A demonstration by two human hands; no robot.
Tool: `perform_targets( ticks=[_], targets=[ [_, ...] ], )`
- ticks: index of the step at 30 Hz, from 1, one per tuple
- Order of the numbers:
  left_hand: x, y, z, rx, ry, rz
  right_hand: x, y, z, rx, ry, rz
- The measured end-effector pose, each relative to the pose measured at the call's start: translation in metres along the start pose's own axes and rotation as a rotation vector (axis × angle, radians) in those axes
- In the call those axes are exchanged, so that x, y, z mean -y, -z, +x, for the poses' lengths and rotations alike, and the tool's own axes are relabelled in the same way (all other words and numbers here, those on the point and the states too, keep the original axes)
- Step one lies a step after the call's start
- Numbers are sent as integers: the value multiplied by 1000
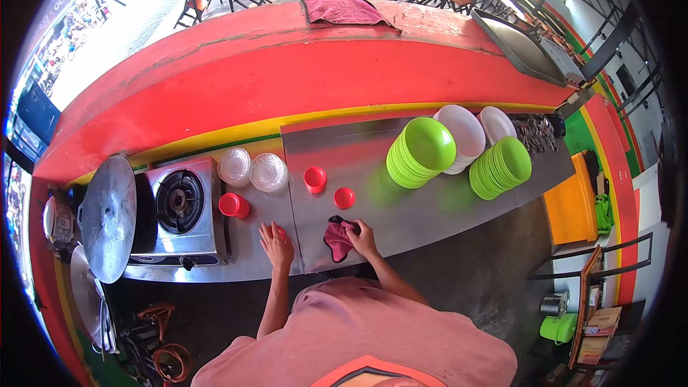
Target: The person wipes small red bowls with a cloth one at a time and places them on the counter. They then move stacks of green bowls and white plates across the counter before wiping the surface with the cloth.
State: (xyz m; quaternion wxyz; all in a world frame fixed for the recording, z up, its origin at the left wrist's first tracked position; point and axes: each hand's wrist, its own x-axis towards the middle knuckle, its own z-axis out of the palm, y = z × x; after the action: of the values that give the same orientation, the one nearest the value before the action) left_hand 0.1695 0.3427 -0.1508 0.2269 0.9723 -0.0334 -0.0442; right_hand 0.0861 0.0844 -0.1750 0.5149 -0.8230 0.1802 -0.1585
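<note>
My left hand [275, 247] is at the front of the steel counter, with its fingers over a small red cup [282, 233]. Most of that cup is hidden under the hand. My right hand [362, 239] grips a maroon cloth with a dark edge [337, 239], which is bunched on the counter. Beyond my hands stand more red cups: one [233, 205] near the stove, another [314, 179] farther back, and a third [344, 198] just past the cloth. Two clear plastic-looking bowls [269, 172] sit behind the cup near the stove.
A gas stove [178, 202] and a large wok [109, 218] are on the left. Stacks of green bowls [419, 154] and white dishes [459, 136] stand at right, near a pile of cutlery [536, 133]. A red wall [308, 64] runs behind the counter [387, 233].
</note>
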Motion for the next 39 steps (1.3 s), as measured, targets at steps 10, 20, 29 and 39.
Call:
perform_targets(
  ticks=[10,20,29,39],
  targets=[
    [19,-6,-10,-20,-82,-142,-6,-5,1,-15,-7,11],
    [18,-5,-12,3,-55,-201,-8,-5,-3,-52,12,22],
    [19,-4,-20,39,-20,-296,-12,-5,-9,-55,1,63],
    [13,5,-24,-35,-34,-322,-16,-4,-10,-38,-1,31]
  ],
)
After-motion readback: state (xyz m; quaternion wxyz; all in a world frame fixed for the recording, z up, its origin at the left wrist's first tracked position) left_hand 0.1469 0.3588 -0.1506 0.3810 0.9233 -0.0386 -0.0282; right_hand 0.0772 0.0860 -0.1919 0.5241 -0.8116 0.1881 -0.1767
